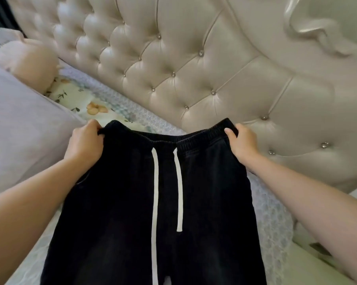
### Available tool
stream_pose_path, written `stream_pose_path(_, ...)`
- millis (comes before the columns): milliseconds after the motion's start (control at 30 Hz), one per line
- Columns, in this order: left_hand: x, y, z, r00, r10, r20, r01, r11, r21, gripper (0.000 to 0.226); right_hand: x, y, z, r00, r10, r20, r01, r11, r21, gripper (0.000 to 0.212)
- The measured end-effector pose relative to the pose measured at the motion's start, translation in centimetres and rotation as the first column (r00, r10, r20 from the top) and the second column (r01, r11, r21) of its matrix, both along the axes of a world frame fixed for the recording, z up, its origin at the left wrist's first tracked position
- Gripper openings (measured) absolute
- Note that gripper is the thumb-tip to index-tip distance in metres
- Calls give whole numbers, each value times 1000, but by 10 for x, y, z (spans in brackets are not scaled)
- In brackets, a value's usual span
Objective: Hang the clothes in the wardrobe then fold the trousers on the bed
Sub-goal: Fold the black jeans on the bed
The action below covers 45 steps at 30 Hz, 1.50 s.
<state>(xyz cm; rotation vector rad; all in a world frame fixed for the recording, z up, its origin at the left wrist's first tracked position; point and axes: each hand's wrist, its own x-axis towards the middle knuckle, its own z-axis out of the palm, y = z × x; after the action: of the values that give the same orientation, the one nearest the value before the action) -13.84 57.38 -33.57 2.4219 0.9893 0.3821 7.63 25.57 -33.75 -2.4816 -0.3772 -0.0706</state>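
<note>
In the head view, black trousers [206, 202] are seen spread front-side up over the bed [274, 212], with the waistband [173, 138] toward the tufted cream headboard [194, 58] and the legs running out of the lower edge of the frame. Whether the fabric rests fully on the bedcover cannot be told. The left corner of the waistband is gripped by the left hand [85, 142], its fingers curled closed around the fabric. The right corner is pinched by the right hand [243, 145], the thumb laid on the front and the other fingers hidden behind. Two ends of a white drawstring [155, 192] hang down the front. A lilac pillow [19, 130] lies left of the trousers, with a peach cushion [35, 62] beyond it.
</note>
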Motion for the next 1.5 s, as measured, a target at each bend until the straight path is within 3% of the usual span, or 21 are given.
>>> stream_pose_path(133, 22, -1, -74, 995, 28, -99, -22, 998, 55, 18, 31, 7, -84, 1000, -4, -28, 1, 996, -86, 32)
stream_pose_path(333, 59, 1, -151, 966, 35, -256, -2, 992, 129, 11, 57, 5, -165, 998, 41, -48, -45, 997, -68, 30)
stream_pose_path(433, 59, 5, -190, 927, 46, -371, 9, 989, 145, 7, 65, -3, -196, 997, 67, -48, -75, 979, -192, 34)
stream_pose_path(633, 60, 7, -198, 874, 96, -477, -48, 993, 112, 4, 70, -7, -209, 989, 144, 33, -126, 939, -320, 43)
stream_pose_path(700, 62, -12, -187, 860, 143, -491, -80, 986, 147, 27, 71, -6, -206, 990, 140, 9, -129, 933, -335, 42)
stream_pose_path(767, 62, -44, -173, 919, 174, -354, -88, 965, 248, 50, 71, -5, -204, 992, 130, -1, -122, 930, -348, 43)
stream_pose_path(833, 54, -89, -162, 975, 12, -224, 59, 949, 310, 54, 70, -5, -201, 993, 120, -23, -121, 946, -302, 43)
stream_pose_path(867, 47, -112, -163, 966, -125, -226, 196, 925, 327, 50, 72, -6, -201, 992, 113, -58, -123, 964, -235, 41)
stream_pose_path(967, 34, -166, -182, 819, -378, -431, 505, 832, 230, 57, 80, -15, -198, 968, 94, -235, -98, 995, -7, 39)
stream_pose_path(1100, 41, -180, -212, 754, -333, -566, 428, 903, 38, 71, 73, -32, -188, 831, 85, -549, 55, 971, 232, 38)
stream_pose_path(1200, 46, -181, -217, 740, -311, -597, 426, 903, 58, 76, 56, -57, -181, 558, 195, -807, 262, 881, 394, 28)
stream_pose_path(1267, 46, -181, -214, 717, -313, -622, 423, 906, 32, 75, 43, -75, -176, 448, 262, -855, 295, 860, 418, 31)
stream_pose_path(1433, 50, -185, -196, 655, -259, -710, 421, 905, 59, 69, 2, -104, -168, 467, 172, -868, 217, 929, 301, 29)
stream_pose_path(1500, 49, -189, -189, 618, -232, -751, 424, 903, 70, 67, -15, -110, -159, 604, 147, -784, 19, 980, 199, 33)
